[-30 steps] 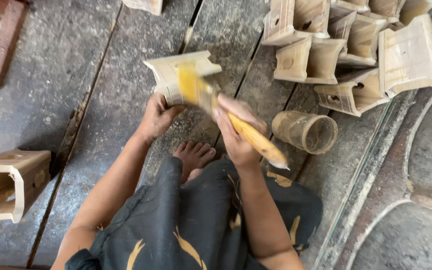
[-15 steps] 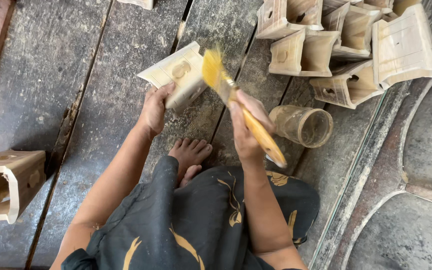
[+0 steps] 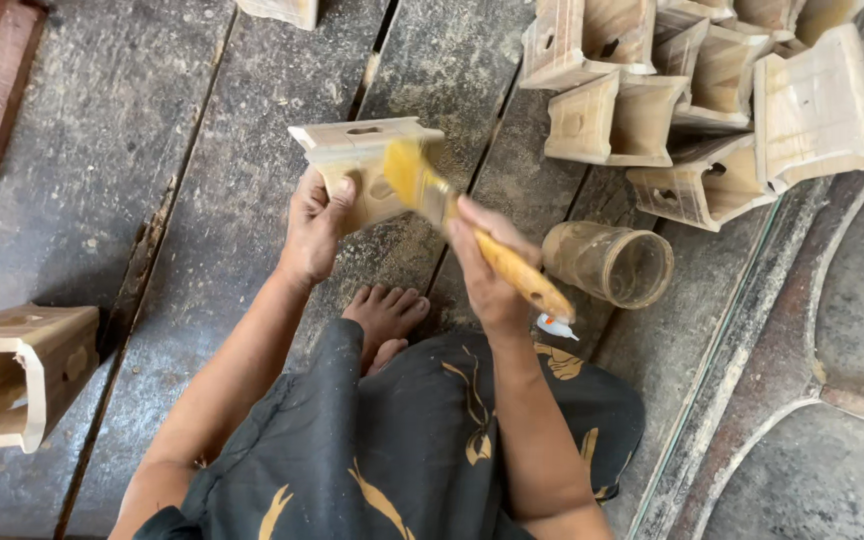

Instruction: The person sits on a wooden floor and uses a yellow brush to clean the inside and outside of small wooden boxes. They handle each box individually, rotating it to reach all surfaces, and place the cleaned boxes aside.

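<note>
- Two hands were busy: the left hand (image 3: pixel 314 225) had its fingers wrapped around a small wooden box piece (image 3: pixel 362 165), lifted above the plank floor (image 3: pixel 152 150).
- The right hand (image 3: pixel 482 265) had its fingers closed around a yellow paintbrush (image 3: pixel 472 235), with the bristles touching the wood.
- The piece was held by one end only, so a hard push from the brush could have made it slip.
- An open glass jar (image 3: pixel 612 263) lay on its side just beside the right hand. A bump might have rolled it away.

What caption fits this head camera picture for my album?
Left hand holds a wooden piece; right hand brushes it with a yellow paintbrush.
</note>
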